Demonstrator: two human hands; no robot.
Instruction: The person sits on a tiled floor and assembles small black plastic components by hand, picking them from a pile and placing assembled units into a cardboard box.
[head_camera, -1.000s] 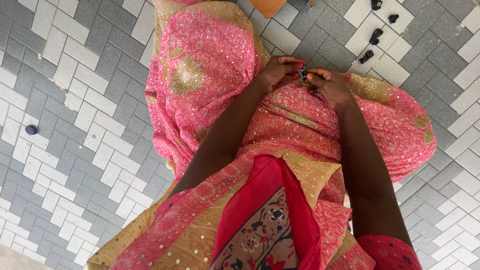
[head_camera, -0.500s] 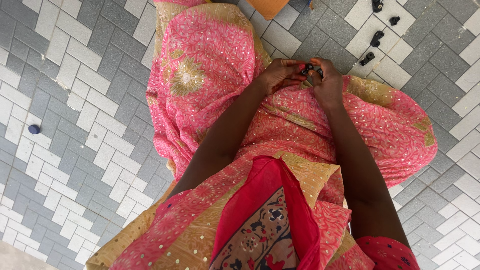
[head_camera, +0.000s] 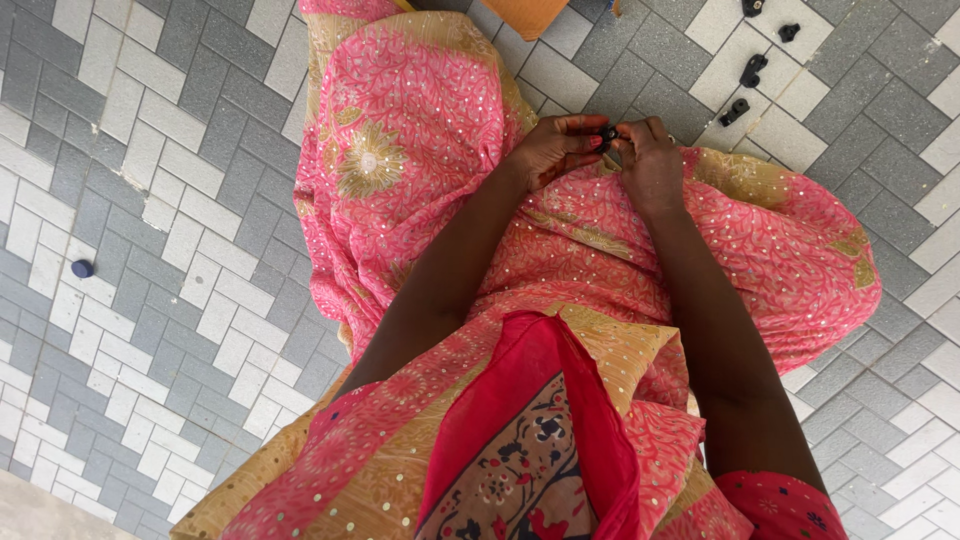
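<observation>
Together, left hand (head_camera: 548, 152) and right hand (head_camera: 652, 165) pinch a small black part (head_camera: 606, 133).

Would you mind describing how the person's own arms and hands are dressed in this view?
Both forearms are bare down to the left hand and right hand; no gloves, watch or bangles show. A short pink sleeve with small sequins covers the right upper arm. The left upper arm is hidden behind the pink and gold patterned garment and a red scarf.

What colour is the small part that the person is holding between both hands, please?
The small part looks black, pinched between the left hand and right hand; the head view shows it.
</observation>
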